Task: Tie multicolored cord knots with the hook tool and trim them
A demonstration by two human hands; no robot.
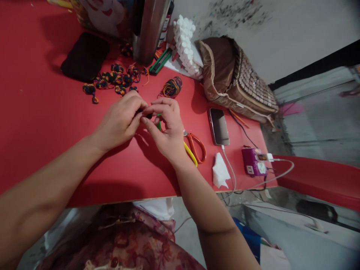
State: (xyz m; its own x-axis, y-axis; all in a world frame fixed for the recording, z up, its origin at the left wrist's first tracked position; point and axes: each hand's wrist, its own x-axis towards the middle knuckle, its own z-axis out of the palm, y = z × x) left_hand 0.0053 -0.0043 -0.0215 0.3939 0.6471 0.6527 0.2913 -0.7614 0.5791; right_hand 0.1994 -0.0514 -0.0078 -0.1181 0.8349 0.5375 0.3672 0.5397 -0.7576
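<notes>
My left hand (121, 119) and my right hand (165, 125) meet above the red table (42, 112). Both pinch a small dark crocheted piece (148, 116) between their fingertips. A green stick, perhaps a crochet hook (159, 125), shows under my right fingers. Behind the hands lies a cluster of several small multicoloured crocheted pieces (115, 79). A coil of multicoloured yarn (171, 87) sits just beyond my right hand.
Scissors with orange and yellow handles (195, 148) lie right of my right wrist. A phone (218, 126) on a cable, a white tissue (220, 171), a purple box (254, 162), a brown bag (236, 78), a metal flask (149, 28), white foam (185, 43) and a black pouch (86, 56) crowd the table.
</notes>
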